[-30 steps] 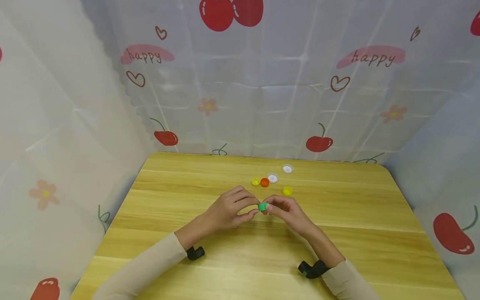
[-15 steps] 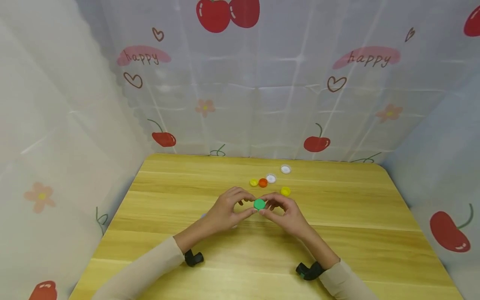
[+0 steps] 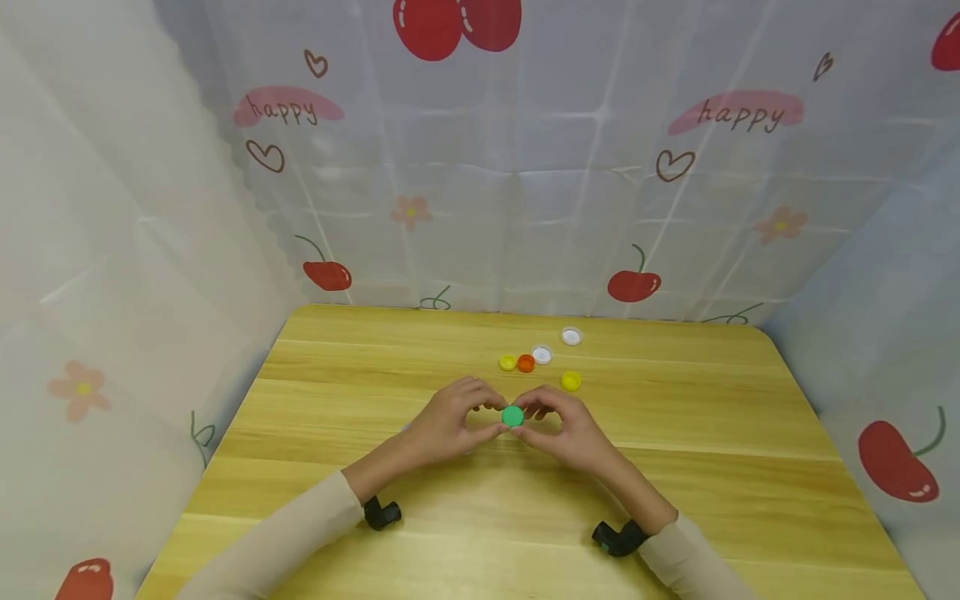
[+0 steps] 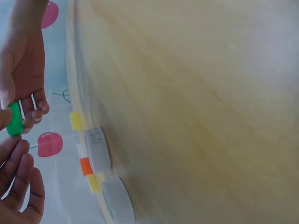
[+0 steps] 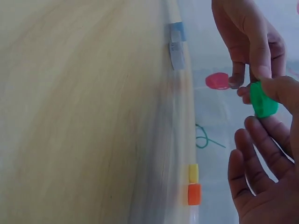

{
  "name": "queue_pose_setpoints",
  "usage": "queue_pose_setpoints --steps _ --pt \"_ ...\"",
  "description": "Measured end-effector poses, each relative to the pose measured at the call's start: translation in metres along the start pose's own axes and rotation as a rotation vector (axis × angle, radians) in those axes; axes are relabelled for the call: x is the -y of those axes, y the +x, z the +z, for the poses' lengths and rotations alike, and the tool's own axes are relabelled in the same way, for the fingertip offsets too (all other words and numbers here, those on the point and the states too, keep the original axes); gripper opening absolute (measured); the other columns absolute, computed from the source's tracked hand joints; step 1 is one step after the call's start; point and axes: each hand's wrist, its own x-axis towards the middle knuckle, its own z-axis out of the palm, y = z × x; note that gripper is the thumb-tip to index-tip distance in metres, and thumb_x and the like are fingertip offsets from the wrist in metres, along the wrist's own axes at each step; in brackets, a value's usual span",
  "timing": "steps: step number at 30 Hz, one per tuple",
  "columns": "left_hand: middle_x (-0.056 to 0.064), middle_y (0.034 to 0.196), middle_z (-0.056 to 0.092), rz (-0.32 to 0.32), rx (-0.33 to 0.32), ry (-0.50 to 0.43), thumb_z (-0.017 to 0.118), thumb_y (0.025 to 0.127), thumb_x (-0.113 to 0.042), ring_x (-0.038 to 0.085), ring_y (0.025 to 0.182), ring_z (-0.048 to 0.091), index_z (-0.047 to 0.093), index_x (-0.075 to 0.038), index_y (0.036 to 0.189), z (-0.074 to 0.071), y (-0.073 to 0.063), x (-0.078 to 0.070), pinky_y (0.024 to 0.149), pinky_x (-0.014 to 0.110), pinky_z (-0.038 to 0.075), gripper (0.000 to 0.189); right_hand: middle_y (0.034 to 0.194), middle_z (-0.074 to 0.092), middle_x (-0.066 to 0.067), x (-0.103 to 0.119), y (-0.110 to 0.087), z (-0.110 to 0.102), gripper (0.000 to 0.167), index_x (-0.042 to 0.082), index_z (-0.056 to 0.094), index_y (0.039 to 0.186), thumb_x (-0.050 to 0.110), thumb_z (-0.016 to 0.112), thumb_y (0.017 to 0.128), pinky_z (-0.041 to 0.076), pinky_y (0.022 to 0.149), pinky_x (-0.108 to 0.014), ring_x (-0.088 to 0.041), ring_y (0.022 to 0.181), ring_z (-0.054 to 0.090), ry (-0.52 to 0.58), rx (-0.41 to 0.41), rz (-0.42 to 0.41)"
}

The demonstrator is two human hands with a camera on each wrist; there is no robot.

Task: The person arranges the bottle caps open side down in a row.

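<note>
A small green cap-like piece (image 3: 512, 416) is pinched between both hands above the middle of the table. My left hand (image 3: 447, 421) holds its left side with thumb and forefinger; my right hand (image 3: 566, 429) holds its right side the same way. Its round flat face shows in the head view, and its edge in the left wrist view. In the right wrist view the green piece (image 5: 264, 100) shows an uneven, partly shadowed side. The other fingers of both hands are loosely bent, away from the piece. The fingertips partly cover its rim.
Beyond the hands lie an orange cap (image 3: 526, 363), two yellow caps (image 3: 507, 362) and two white discs (image 3: 542, 355) with clear rims. Two white round pieces (image 4: 98, 150) lie near my left hand, mostly hidden in the head view. A printed curtain (image 3: 510, 242) surrounds the wooden table (image 3: 675, 375).
The green piece has turned from edge-on to showing its flat face to the head camera. Both hands have shifted slightly left in view, still gripping it.
</note>
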Motion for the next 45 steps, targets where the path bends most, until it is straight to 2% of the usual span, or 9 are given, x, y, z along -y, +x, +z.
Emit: queue_pose_setpoints --steps 5,8,15,21,28,39,45 --pt "-0.007 0.114 0.076 -0.044 0.133 0.085 0.08 0.099 -0.035 0.01 0.111 0.066 0.078 -0.022 0.117 -0.003 -0.008 0.003 0.095 0.03 0.06 0.022 0.115 0.072 0.011 0.001 0.003 0.003 0.027 0.027 0.073 0.116 0.025 0.087 0.094 0.059 0.093 -0.042 -0.022 0.108 0.069 -0.099 0.113 0.006" --pt "-0.01 0.116 0.076 -0.06 0.214 0.149 0.077 0.101 -0.038 0.009 0.11 0.065 0.079 -0.023 0.119 -0.003 -0.011 0.006 0.095 0.029 0.059 0.023 0.115 0.072 0.012 0.0 0.004 0.008 0.027 0.026 0.073 0.115 0.023 0.088 0.092 0.058 0.096 -0.042 -0.02 0.11 0.069 -0.155 0.157 0.019" --pt "-0.012 0.111 0.077 -0.048 0.303 0.228 0.079 0.099 -0.041 0.007 0.099 0.061 0.081 -0.024 0.117 -0.001 -0.016 0.011 0.089 0.026 0.055 0.025 0.111 0.072 0.014 -0.001 0.005 0.022 0.025 0.027 0.075 0.112 0.035 0.087 0.093 0.056 0.098 -0.037 -0.011 0.108 0.065 -0.318 0.219 0.046" --pt "-0.011 0.11 0.077 -0.075 0.335 0.241 0.08 0.098 -0.041 0.008 0.097 0.061 0.081 -0.024 0.115 -0.001 -0.018 0.011 0.089 0.027 0.054 0.024 0.111 0.073 0.009 0.001 0.006 0.03 0.025 0.025 0.076 0.111 0.037 0.087 0.092 0.055 0.096 -0.036 -0.015 0.106 0.065 -0.368 0.235 0.055" --pt "-0.011 0.111 0.075 -0.111 0.35 0.258 0.079 0.099 -0.042 0.008 0.099 0.062 0.079 -0.025 0.115 0.0 -0.019 0.01 0.092 0.03 0.055 0.023 0.113 0.073 0.007 -0.001 0.009 0.032 0.025 0.026 0.075 0.11 0.038 0.087 0.092 0.052 0.092 -0.032 -0.012 0.103 0.059 -0.413 0.242 0.067" --pt "-0.012 0.118 0.073 -0.166 0.377 0.276 0.075 0.101 -0.046 0.01 0.109 0.064 0.077 -0.027 0.12 0.002 -0.02 0.01 0.094 0.03 0.058 0.027 0.115 0.072 0.007 0.0 0.01 0.032 0.028 0.023 0.074 0.113 0.037 0.086 0.093 0.053 0.094 -0.033 -0.011 0.104 0.058 -0.414 0.247 0.068" --pt "-0.012 0.122 0.073 -0.187 0.369 0.237 0.073 0.101 -0.051 0.011 0.114 0.065 0.077 -0.027 0.125 0.002 -0.019 0.009 0.099 0.035 0.058 0.034 0.118 0.071 0.008 -0.002 0.007 0.028 0.037 0.024 0.073 0.121 0.042 0.087 0.092 0.053 0.098 -0.036 -0.011 0.109 0.059 -0.37 0.249 0.086"
